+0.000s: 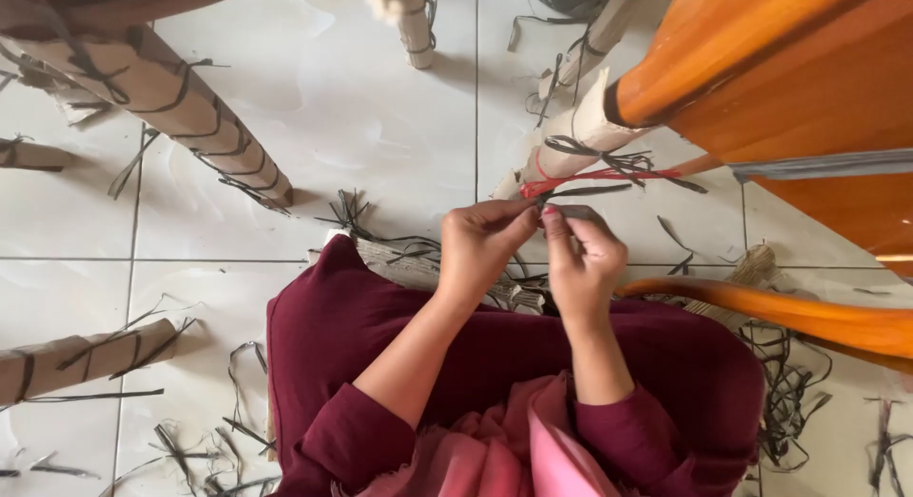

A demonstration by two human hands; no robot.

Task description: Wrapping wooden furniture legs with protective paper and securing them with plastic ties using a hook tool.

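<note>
My left hand (480,245) and my right hand (583,259) meet over my lap, fingertips pinched together on a thin dark strip (569,211). A red cord (594,179) runs from just above my fingers to the right, tied around a cardboard-wrapped wooden leg (580,131) of orange furniture. Dark straps also bind that wrapped leg. Both sleeves are maroon, and I sit on the tiled floor.
An orange wooden furniture frame (789,69) fills the upper right, with a curved orange rail (799,311) by my right arm. Other cardboard-wrapped legs (152,88) stand at the upper left and top. A wrapped roll (86,359) lies at left. Dark strap offcuts (209,440) litter the white tiles.
</note>
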